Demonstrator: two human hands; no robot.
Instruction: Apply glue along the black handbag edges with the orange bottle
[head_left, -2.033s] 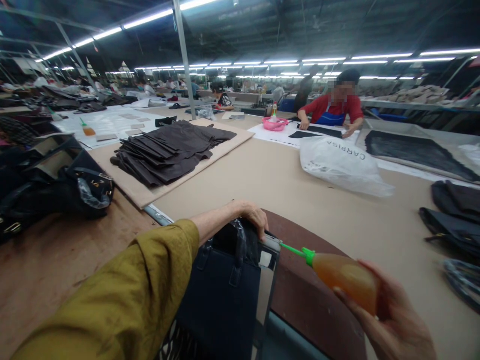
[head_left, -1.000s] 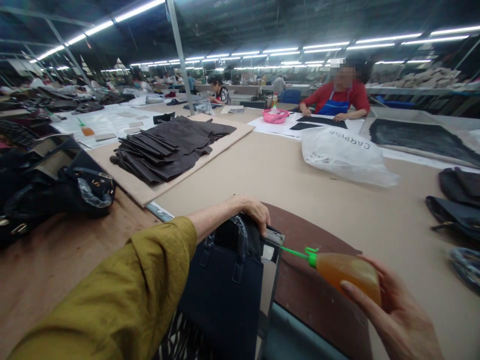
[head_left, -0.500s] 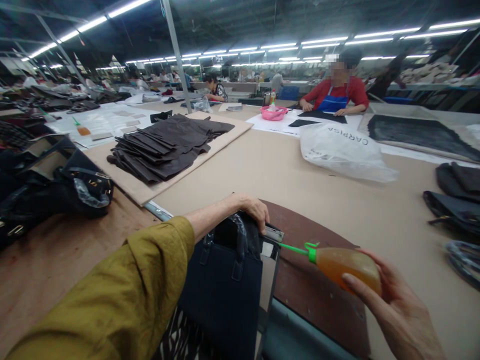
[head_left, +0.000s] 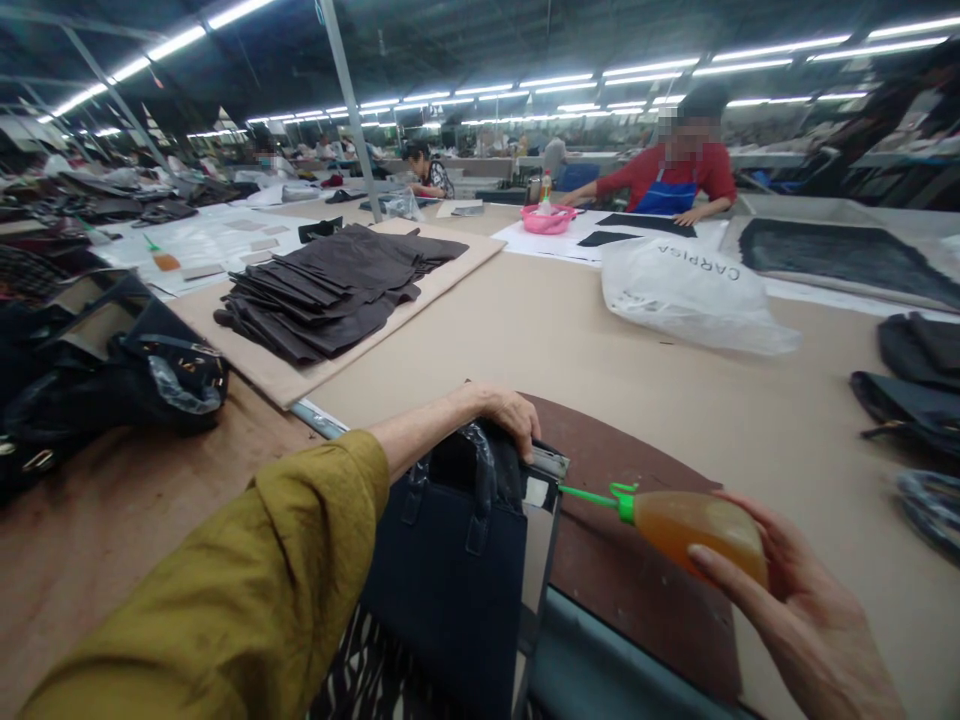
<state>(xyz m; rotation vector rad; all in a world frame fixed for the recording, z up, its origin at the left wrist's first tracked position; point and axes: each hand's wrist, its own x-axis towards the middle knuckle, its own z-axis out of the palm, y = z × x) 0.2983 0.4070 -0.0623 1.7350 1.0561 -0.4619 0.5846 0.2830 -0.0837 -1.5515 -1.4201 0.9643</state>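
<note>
My left hand [head_left: 507,412] curls over the top edge of a dark navy handbag [head_left: 450,590] that stands upright at the near edge of the table, its handles wrapped in plastic. My right hand [head_left: 802,620] is closed round a squeeze bottle of amber glue [head_left: 694,523]. The bottle's green nozzle points left, and its tip sits close to the bag's upper corner just below my left fingers. A brown curved board [head_left: 622,560] lies under the bottle.
A stack of dark brown cut pieces [head_left: 330,285] rests on a cardboard sheet at the left. A white plastic bag [head_left: 690,295] lies mid-table. Black bags [head_left: 112,375] pile at the far left, more dark bags [head_left: 911,390] at the right. A person in red [head_left: 667,180] works across the table beside a pink basket [head_left: 547,218].
The view has tilted and shifted a little. Both hands keep their hold, the glue bottle's nozzle staying near the bag's upper corner. The person in red has reached an arm out to the left.
</note>
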